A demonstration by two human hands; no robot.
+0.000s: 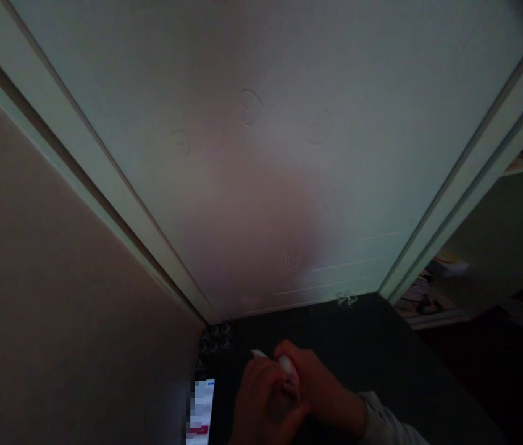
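Low in the head view, my left hand (257,395) and my right hand (328,386) are close together above a dark surface. Between them is a small white and pink thing (291,374), perhaps a tube or a pen, and the fingers of both hands are closed around it. A narrow white tip (258,353) pokes out above my left hand; whether it belongs to the same thing I cannot tell. The dim light and my fingers hide most of what is held.
A phone (202,408) with a lit screen lies left of my hands. Small clear pieces (346,298) and dark round pieces (217,337) sit along the dark tabletop's (284,327) back edge. Behind rises a pale panel (261,204) with faint hearts; shelves (451,312) stand right.
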